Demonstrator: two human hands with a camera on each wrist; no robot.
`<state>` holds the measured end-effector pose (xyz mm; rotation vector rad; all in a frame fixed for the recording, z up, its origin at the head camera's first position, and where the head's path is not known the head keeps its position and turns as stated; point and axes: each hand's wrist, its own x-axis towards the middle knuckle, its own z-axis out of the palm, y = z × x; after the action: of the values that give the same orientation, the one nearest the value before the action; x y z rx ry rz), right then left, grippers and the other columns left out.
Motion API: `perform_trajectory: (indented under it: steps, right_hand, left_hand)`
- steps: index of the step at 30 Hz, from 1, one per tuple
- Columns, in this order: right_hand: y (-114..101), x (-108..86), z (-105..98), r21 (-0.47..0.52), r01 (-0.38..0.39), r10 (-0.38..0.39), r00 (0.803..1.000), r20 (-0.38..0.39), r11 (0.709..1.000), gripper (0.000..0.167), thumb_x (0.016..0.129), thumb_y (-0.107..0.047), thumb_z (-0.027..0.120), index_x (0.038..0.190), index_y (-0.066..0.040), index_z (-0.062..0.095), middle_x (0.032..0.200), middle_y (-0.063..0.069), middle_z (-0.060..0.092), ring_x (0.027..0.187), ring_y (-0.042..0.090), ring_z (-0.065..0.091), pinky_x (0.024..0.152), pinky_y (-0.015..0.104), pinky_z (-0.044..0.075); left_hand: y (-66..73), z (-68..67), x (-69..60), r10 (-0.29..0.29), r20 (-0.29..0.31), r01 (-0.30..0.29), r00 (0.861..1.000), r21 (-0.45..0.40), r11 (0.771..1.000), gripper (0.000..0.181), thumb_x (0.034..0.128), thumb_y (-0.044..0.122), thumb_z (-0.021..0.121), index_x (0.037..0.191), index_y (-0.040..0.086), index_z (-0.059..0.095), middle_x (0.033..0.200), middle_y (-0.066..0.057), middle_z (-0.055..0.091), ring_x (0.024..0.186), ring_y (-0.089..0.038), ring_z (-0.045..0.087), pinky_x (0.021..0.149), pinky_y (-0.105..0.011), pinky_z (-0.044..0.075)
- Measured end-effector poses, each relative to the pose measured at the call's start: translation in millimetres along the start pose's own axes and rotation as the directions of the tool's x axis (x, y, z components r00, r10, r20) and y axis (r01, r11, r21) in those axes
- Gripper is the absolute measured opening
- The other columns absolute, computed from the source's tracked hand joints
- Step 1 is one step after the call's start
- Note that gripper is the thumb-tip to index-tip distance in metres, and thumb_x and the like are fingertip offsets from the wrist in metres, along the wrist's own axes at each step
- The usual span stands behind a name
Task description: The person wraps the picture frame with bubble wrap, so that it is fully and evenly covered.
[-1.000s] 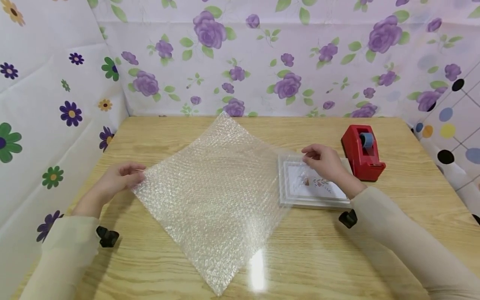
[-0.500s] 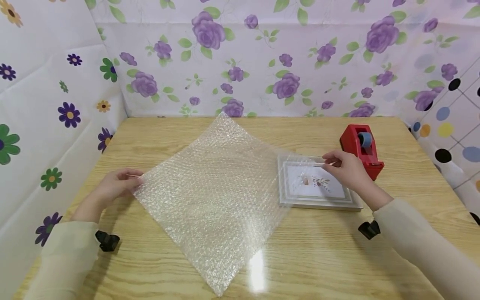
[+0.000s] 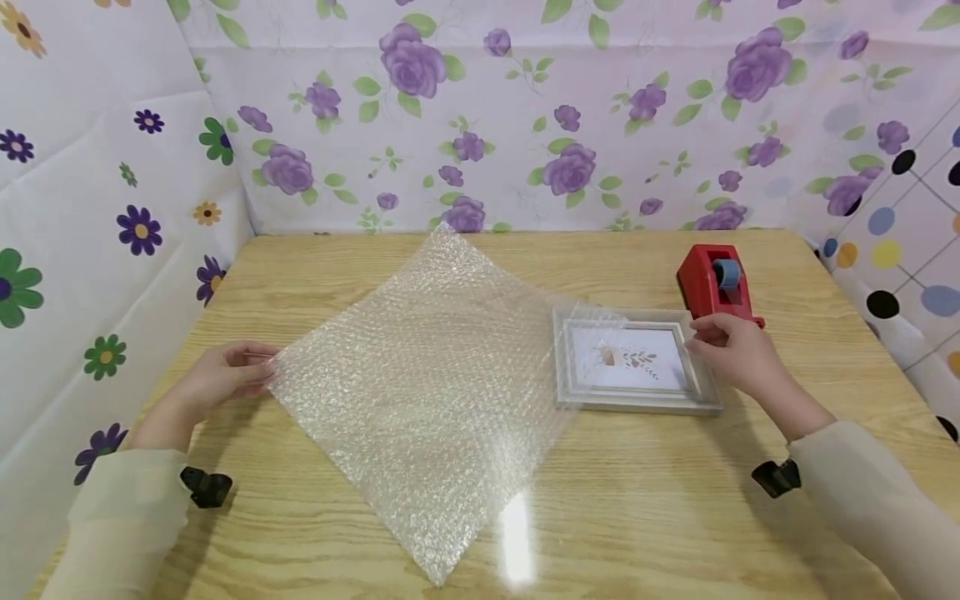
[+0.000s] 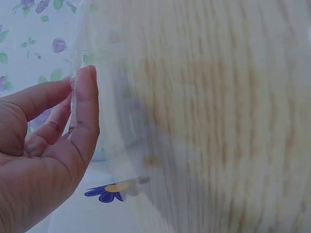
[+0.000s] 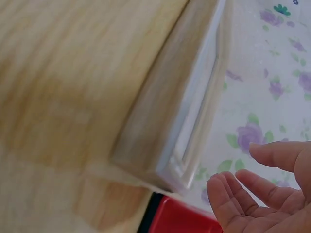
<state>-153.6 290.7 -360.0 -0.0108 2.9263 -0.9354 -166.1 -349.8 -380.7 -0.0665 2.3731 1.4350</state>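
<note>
A clear sheet of bubble wrap (image 3: pixel 420 392) lies diamond-wise on the table. My left hand (image 3: pixel 221 379) pinches its left corner between thumb and fingers; in the left wrist view the wrap (image 4: pixel 209 121) hangs from that pinch. The wrap's right corner overlaps the left part of a silver-grey picture frame (image 3: pixel 637 406), which lies flat with a plant print showing. At the frame's right edge hovers my right hand (image 3: pixel 738 354), thumb and fingers apart with nothing between them. In the right wrist view the frame (image 5: pixel 150 107) is beside those fingers.
A red tape dispenser (image 3: pixel 705 279) with a blue-cored roll stands behind the right hand, which hides part of its front. The wooden table (image 3: pixel 337 267) meets a flowered backdrop (image 3: pixel 510 108) at the back and sides.
My right hand has moved right, from over the frame's middle to its right edge, letting go of the wrap's right corner. My left hand stays at the left corner.
</note>
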Motion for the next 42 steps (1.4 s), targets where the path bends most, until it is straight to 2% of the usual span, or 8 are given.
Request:
perform_trajectory:
  steps: [8, 15, 21, 24, 31, 35, 38, 42]
  right_hand:
    - [17.5, -4.0, 4.5, -0.029, -0.059, 0.059, 0.998, 0.014, 0.998, 0.046, 0.093, -0.022, 0.061, 0.121, 0.012, 0.051, 0.110, 0.032, 0.057, 0.095, 0.040, 0.056, 0.077, 0.044, 0.055]
    - [25.4, -5.4, 9.5, -0.049, -0.117, 0.120, 0.990, 0.068, 0.992, 0.050, 0.092, -0.024, 0.060, 0.121, 0.016, 0.051, 0.112, 0.034, 0.055, 0.094, 0.039, 0.054, 0.076, 0.044, 0.055]
    - [32.0, -5.7, 9.9, -0.079, -0.151, 0.160, 0.979, 0.127, 0.985, 0.050, 0.090, -0.029, 0.062, 0.114, 0.015, 0.056, 0.105, 0.030, 0.059, 0.087, 0.034, 0.052, 0.067, 0.033, 0.050]
    - [32.2, -5.9, 10.8, -0.089, -0.149, 0.160, 0.979, 0.129, 0.985, 0.045, 0.089, -0.025, 0.064, 0.109, 0.015, 0.057, 0.097, 0.027, 0.060, 0.082, 0.030, 0.051, 0.063, 0.027, 0.047]
    - [25.1, -7.3, 9.2, -0.084, -0.127, 0.137, 0.984, 0.117, 0.988, 0.035, 0.090, -0.017, 0.059, 0.103, 0.015, 0.053, 0.088, 0.023, 0.058, 0.077, 0.029, 0.052, 0.060, 0.028, 0.045]
    - [23.2, -5.8, 6.1, -0.062, -0.118, 0.124, 0.986, 0.110, 0.991, 0.035, 0.093, -0.017, 0.055, 0.106, 0.016, 0.050, 0.095, 0.027, 0.056, 0.082, 0.033, 0.052, 0.064, 0.031, 0.047]
    - [26.5, -4.6, 3.6, -0.033, -0.121, 0.124, 0.984, 0.131, 0.992, 0.041, 0.094, -0.019, 0.054, 0.112, 0.017, 0.047, 0.103, 0.031, 0.054, 0.088, 0.035, 0.052, 0.069, 0.033, 0.049]
    - [36.5, -4.8, -0.4, 0.073, -0.178, 0.158, 0.961, 0.227, 0.981, 0.055, 0.096, -0.025, 0.054, 0.126, 0.019, 0.040, 0.116, 0.034, 0.050, 0.091, 0.028, 0.055, 0.072, 0.030, 0.054]
  left_hand:
    - [0.0, 1.7, -2.5, -0.023, -0.014, 0.023, 1.000, 0.014, 1.000, 0.050, 0.0961, 0.008, 0.054, 0.135, -0.016, 0.033, 0.097, 0.007, 0.057, 0.083, 0.003, 0.059, 0.078, -0.019, 0.056]
    - [-0.6, 4.5, -5.6, -0.043, -0.022, 0.043, 0.999, -0.006, 0.999, 0.049, 0.0954, 0.006, 0.054, 0.134, -0.016, 0.033, 0.098, 0.005, 0.056, 0.082, 0.002, 0.059, 0.078, -0.019, 0.056]
    - [-2.1, 6.3, -5.4, -0.028, -0.029, 0.028, 0.999, -0.027, 0.999, 0.045, 0.0953, 0.005, 0.054, 0.131, -0.016, 0.036, 0.096, 0.005, 0.057, 0.081, 0.002, 0.060, 0.077, -0.019, 0.056]
    - [-2.8, 6.9, -4.6, -0.022, -0.029, 0.021, 0.999, -0.024, 0.999, 0.045, 0.0956, 0.004, 0.053, 0.131, -0.017, 0.036, 0.097, 0.005, 0.056, 0.081, 0.002, 0.060, 0.076, -0.019, 0.056]
    - [-4.5, 7.0, -3.5, -0.025, -0.024, 0.024, 0.999, -0.024, 0.999, 0.045, 0.0960, 0.005, 0.053, 0.132, -0.016, 0.035, 0.097, 0.003, 0.055, 0.081, 0.002, 0.059, 0.074, -0.018, 0.056]
    - [-5.4, 6.1, -3.6, -0.021, -0.029, 0.020, 0.999, -0.030, 0.999, 0.044, 0.0959, 0.005, 0.053, 0.131, -0.016, 0.037, 0.095, 0.006, 0.056, 0.080, 0.002, 0.059, 0.074, -0.018, 0.056]
    - [-5.1, 6.4, -3.6, -0.019, -0.036, 0.018, 0.999, -0.030, 0.999, 0.044, 0.0957, 0.005, 0.053, 0.131, -0.016, 0.037, 0.094, 0.007, 0.056, 0.080, 0.002, 0.059, 0.073, -0.018, 0.056]
    - [-3.9, 7.0, -2.2, -0.018, -0.029, 0.016, 0.999, -0.044, 0.999, 0.044, 0.0957, 0.005, 0.054, 0.130, -0.016, 0.037, 0.094, 0.007, 0.057, 0.080, 0.001, 0.060, 0.073, -0.019, 0.056]
